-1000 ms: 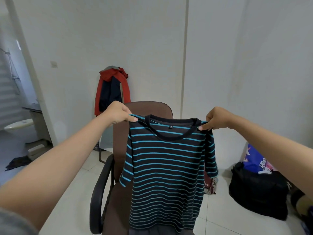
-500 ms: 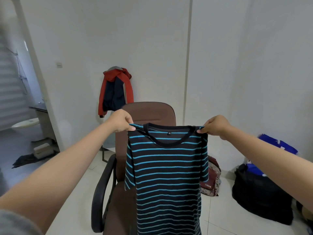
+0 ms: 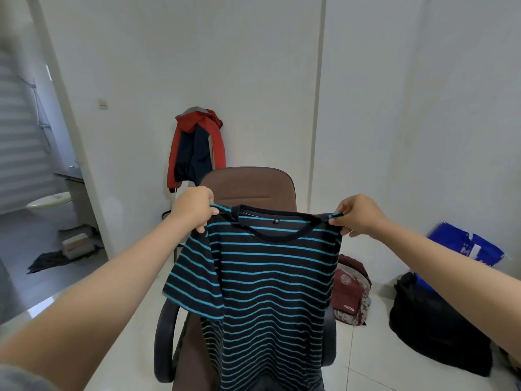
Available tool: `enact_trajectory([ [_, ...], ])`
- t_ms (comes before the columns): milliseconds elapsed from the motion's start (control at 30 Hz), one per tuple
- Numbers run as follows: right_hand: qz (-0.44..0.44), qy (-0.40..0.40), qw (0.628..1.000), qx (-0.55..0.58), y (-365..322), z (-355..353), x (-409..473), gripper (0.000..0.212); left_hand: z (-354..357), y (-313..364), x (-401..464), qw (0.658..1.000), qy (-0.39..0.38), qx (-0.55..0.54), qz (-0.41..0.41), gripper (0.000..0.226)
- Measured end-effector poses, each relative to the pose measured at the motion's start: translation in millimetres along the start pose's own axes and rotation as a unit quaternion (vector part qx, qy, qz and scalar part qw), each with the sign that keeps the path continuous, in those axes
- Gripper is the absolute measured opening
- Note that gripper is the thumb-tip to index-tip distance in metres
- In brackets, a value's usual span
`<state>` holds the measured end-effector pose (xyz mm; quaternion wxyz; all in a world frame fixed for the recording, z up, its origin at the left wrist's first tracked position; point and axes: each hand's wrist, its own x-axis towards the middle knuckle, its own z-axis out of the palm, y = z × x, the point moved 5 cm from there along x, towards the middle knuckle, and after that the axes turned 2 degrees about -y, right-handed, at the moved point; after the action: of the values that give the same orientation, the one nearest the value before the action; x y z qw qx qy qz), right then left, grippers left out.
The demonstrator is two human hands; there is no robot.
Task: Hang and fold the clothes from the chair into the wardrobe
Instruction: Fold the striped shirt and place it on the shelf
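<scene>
Grip: left hand [image 3: 194,208] and right hand [image 3: 356,214] are pinching the shirt [image 3: 267,292] shoulders.
Axis: shirt is hanging toward 6 o'clock, over the chair [image 3: 253,184].

Striped T-shirt [image 3: 270,277]: black with thin turquoise horizontal stripes, short sleeves, round black collar with a small white size tag inside. Held up spread by both shoulders, front hanging flat, left sleeve flared outward, hem dropping out of view at the bottom edge.

Chair [image 3: 253,184]: brown padded office chair with black curved armrests, upright directly behind the shirt, seat mostly hidden.
</scene>
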<state>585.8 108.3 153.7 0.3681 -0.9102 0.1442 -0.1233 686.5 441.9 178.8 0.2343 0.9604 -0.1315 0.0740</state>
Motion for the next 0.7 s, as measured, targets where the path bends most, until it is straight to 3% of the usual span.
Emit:
enact_trajectory([
  [100,-0.037,0.028,0.994,0.099,3,-1,0,0.012,0,-7,4,0.987,0.033,-0.155,0.016,0.01],
  [333,-0.134,0.053,0.961,0.234,2,-14,0,0.026,-3,-13,2,0.96,0.092,-0.25,0.088,0.004],
  [533,-0.147,0.057,0.963,0.22,0,-28,6,0.018,-8,-11,3,0.934,0.07,-0.336,0.095,0.01],
  [700,-0.108,0.063,0.981,0.148,1,-40,14,0.014,-16,-1,4,0.935,0.033,-0.322,0.148,0.014],
])
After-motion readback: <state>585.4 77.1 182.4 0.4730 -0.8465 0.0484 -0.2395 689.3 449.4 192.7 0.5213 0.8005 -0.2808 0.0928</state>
